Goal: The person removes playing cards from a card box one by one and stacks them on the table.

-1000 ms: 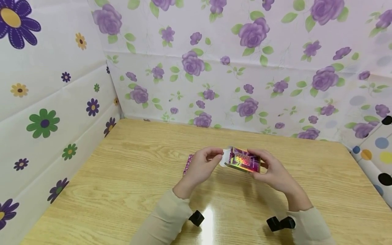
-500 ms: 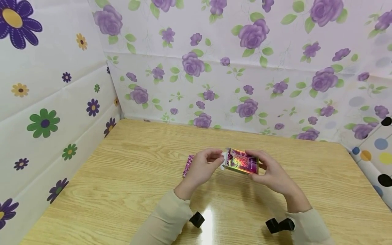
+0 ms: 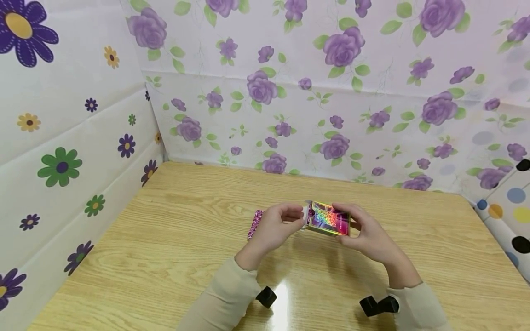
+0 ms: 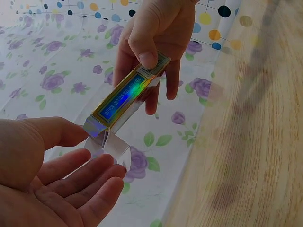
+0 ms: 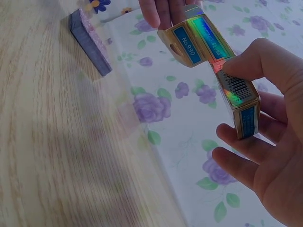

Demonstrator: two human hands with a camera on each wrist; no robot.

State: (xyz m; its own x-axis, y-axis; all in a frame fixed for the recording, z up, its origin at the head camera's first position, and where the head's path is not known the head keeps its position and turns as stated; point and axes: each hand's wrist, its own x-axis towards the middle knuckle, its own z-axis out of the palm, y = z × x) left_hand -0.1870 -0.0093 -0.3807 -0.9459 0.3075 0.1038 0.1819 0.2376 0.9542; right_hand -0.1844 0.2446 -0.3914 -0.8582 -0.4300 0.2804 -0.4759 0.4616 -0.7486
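Note:
My right hand grips a shiny purple-and-gold card box by its far end, thumb on one narrow side and fingers on the other. The box is tilted above the table, its flap end pointing left. In the left wrist view an end flap hangs out from the box. My left hand is at that end, its thumb at the box corner and its fingers extended beside the flap. A deck of cards with a pink patterned back lies on the table, partly hidden behind the left hand in the head view.
The wooden table meets a wall covering with purple roses at the back. A flower-print sheet stands at the left, a dotted one at the right. Black wrist devices sit at both sleeves.
The box has shifted slightly left toward my left hand. More of the white flap is now hidden behind the left fingers, which have spread a little. The deck has stayed in place.

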